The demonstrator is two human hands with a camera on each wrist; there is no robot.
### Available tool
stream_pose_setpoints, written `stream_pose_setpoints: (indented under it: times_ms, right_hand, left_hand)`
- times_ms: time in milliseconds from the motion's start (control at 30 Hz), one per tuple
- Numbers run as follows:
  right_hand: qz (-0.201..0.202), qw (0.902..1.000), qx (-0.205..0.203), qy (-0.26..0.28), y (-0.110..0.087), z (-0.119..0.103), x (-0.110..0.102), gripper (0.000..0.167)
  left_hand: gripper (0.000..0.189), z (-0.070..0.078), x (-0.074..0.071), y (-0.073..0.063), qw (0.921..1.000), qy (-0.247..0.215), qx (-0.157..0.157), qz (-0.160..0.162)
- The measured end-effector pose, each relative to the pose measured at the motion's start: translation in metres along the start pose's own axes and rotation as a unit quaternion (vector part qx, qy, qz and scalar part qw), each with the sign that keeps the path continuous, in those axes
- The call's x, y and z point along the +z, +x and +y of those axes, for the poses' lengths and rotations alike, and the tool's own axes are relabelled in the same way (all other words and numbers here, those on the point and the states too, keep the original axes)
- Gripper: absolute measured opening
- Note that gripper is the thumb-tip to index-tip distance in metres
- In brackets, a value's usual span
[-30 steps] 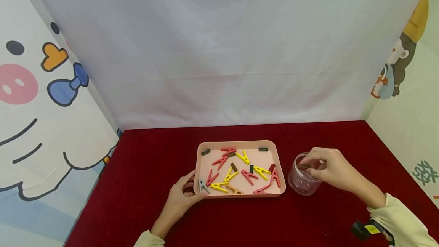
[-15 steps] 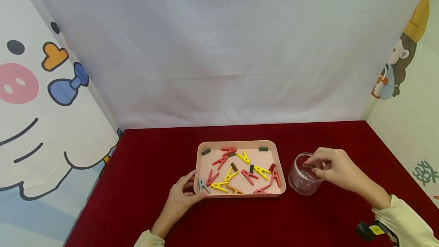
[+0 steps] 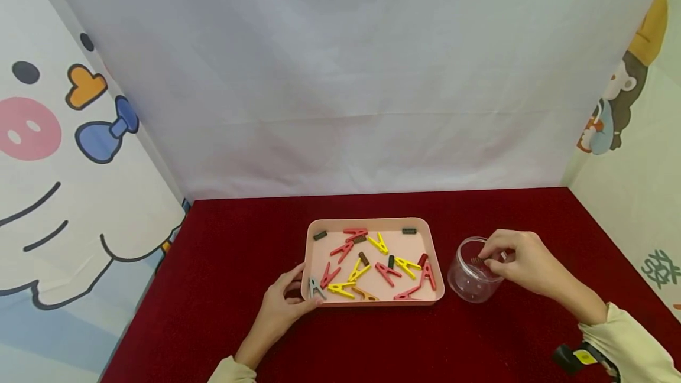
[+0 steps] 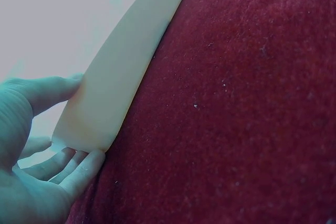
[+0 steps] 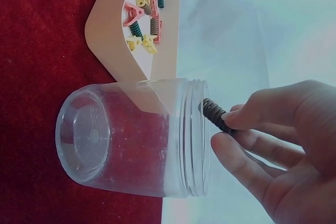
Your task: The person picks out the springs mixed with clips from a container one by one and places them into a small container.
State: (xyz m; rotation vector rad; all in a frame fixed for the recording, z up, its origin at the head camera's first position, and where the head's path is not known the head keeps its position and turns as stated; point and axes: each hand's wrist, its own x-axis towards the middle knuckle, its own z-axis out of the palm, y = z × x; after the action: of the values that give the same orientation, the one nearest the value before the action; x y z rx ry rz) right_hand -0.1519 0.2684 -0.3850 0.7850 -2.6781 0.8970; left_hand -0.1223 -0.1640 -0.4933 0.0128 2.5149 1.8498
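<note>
My right hand pinches a brown coil spring between thumb and fingers. One end of the spring overlaps the threaded mouth of a clear plastic jar, which stands upright to the right of the tray in the head view. My left hand holds the near left corner of a shallow pink tray, thumb on the front side and fingers around the left side. In the tray lie red clips, yellow clips, a grey clip, an orange clip and several dark springs.
A dark red cloth covers the table. Behind it hangs a pale curtain. Printed cartoon panels stand at the left and the right.
My right hand has shifted slightly to the right over the jar mouth, and the spring in its fingers has tilted. The left hand and the tray keep their place.
</note>
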Motion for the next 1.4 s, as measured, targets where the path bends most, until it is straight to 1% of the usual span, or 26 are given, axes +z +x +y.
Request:
stream_pose_setpoints:
  times_ms: [133,167,267,500,667,867,1033,1233,1400]
  right_hand:
    - [0.004,1.0,-0.003,-0.004,0.001,0.0,0.002,0.028]
    - [0.004,1.0,-0.004,-0.006,0.001,0.0,0.003,0.028]
    - [0.006,0.9999,-0.004,-0.011,0.001,0.001,0.004,0.028]
    - [0.01,0.9996,-0.014,-0.022,0.002,0.001,0.007,0.03]
    - [0.011,0.9991,-0.021,-0.034,0.003,-0.001,0.01,0.031]
    - [-0.001,0.9981,-0.025,-0.056,0.003,-0.001,0.012,0.03]
    - [0.0,0.9975,-0.022,-0.067,0.003,-0.002,0.011,0.029]
    - [-0.002,0.9986,-0.018,-0.05,0.006,-0.008,0.011,0.028]
    - [0.009,0.999,-0.035,-0.024,0.01,-0.012,0.014,0.029]
  left_hand:
    - [0.078,-0.001,0.0,0.0,1.0,-0.005,0.004,0.0]
    - [0.077,-0.001,0.0,0.0,1.0,-0.003,0.009,-0.001]
    - [0.077,-0.001,0.0,0.0,0.9999,0.0,0.011,0.001]
    - [0.078,0.0,0.0,0.001,1.0,0.002,0.0,0.002]
    - [0.078,-0.001,0.0,0.001,1.0,0.002,0.003,0.002]
    - [0.078,-0.003,0.0,0.001,1.0,-0.003,0.005,0.001]
    - [0.079,-0.002,0.0,0.001,0.9999,-0.01,0.006,-0.004]
    - [0.079,-0.002,0.0,0.001,1.0,-0.009,0.004,-0.003]
    - [0.079,-0.002,0.0,0.001,0.9999,-0.011,0.006,-0.003]
